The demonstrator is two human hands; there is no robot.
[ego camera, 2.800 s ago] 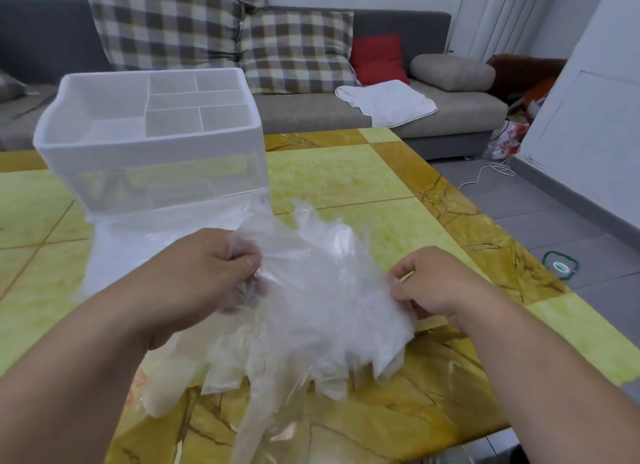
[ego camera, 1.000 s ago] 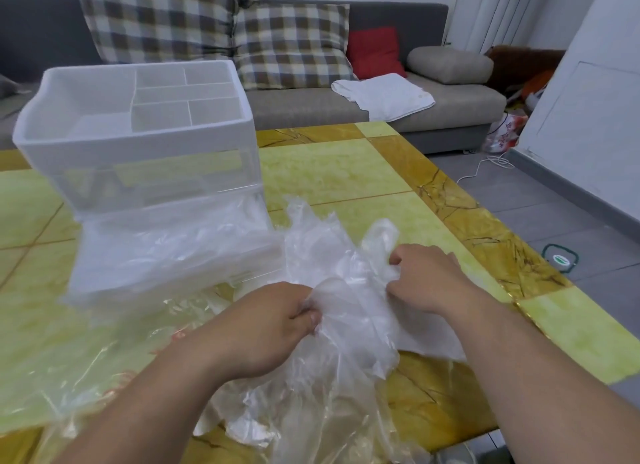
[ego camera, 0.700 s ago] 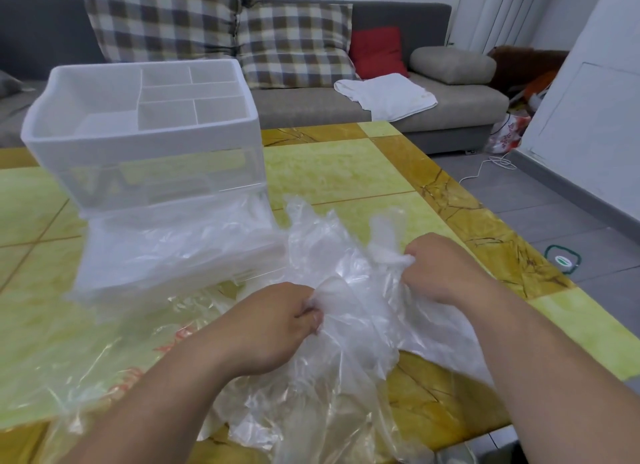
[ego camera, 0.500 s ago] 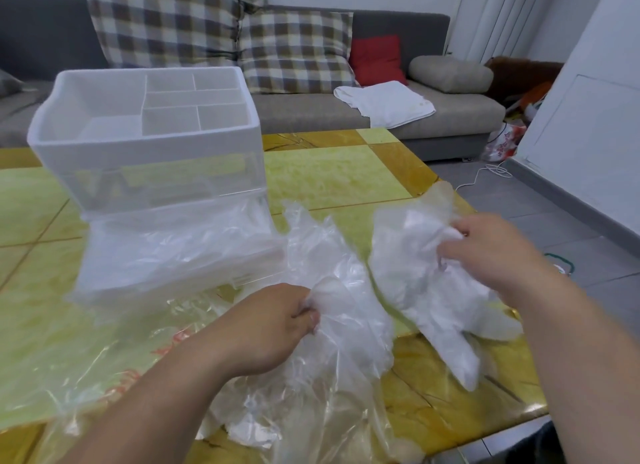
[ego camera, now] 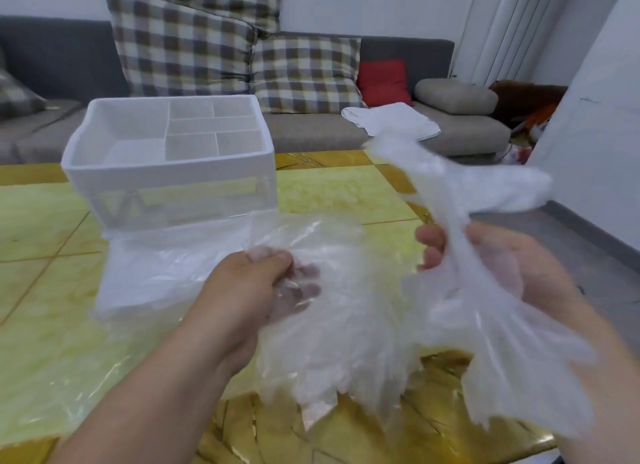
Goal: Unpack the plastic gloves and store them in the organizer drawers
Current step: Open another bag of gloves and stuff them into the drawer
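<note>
The right hand (ego camera: 502, 266) has turned palm-up and swung its pulled-off bunch of thin translucent plastic gloves (ego camera: 457, 193) higher than half a second ago. The blurred bunch now streams from 1 o'clock down to 4 o'clock, with thumb and fingers curled round its middle. At centre, the left hand (ego camera: 252, 290) clenches the crumpled clear plastic heap of remaining gloves (ego camera: 332, 342) over the yellow-green marbled desk (ego camera: 45, 228). The white compartmented plastic organizer (ego camera: 169, 169) stands on the desk at 10 o'clock.
</note>
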